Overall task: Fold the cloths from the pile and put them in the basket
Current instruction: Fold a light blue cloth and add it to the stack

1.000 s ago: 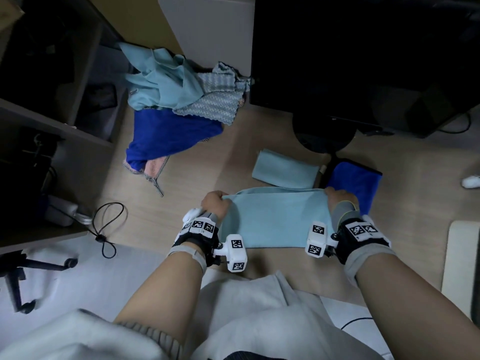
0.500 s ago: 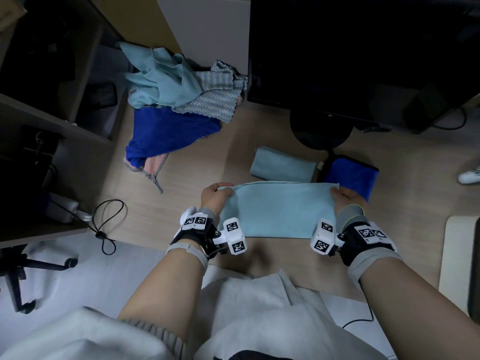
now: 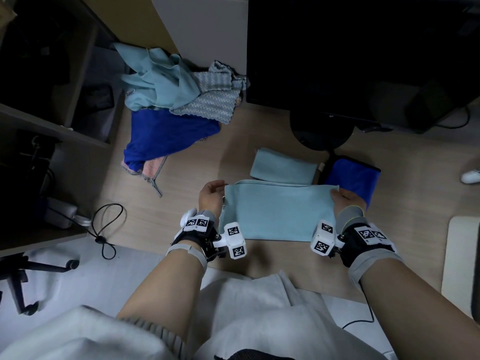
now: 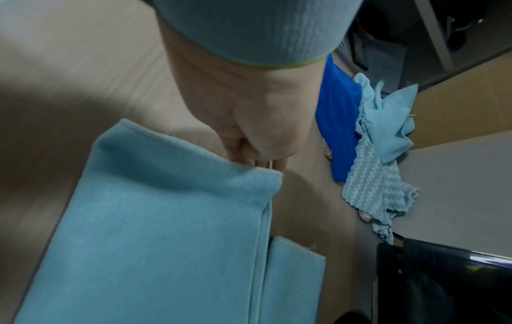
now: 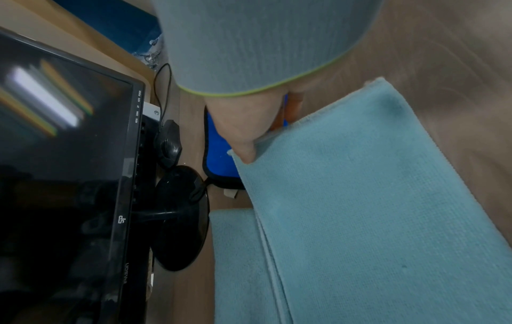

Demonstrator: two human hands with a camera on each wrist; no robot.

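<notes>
A light blue cloth (image 3: 278,211) (image 4: 166,219) (image 5: 360,197) lies doubled over on the wooden desk in front of me. My left hand (image 3: 211,196) (image 4: 249,131) pinches its far left corner. My right hand (image 3: 345,198) (image 5: 243,131) pinches the far right corner, thumb on top. At the back left lies the pile of cloths (image 3: 168,113) (image 4: 382,153): light blue, striped and deep blue ones. A folded light blue cloth (image 3: 283,166) (image 5: 235,252) and a folded blue cloth (image 3: 355,175) (image 5: 219,157) lie just beyond my hands. No basket is in view.
A black monitor (image 3: 350,48) (image 5: 69,153) stands at the back right on a round base (image 3: 322,131), with a mouse (image 5: 167,144) beside it. A looped cable (image 3: 106,224) lies at the desk's left edge. Shelves stand to the left, and a white pad (image 3: 462,255) lies to the right.
Both hands moved slightly away from me with the cloth's upper layer, which now lies flatter, its edge near the far edge.
</notes>
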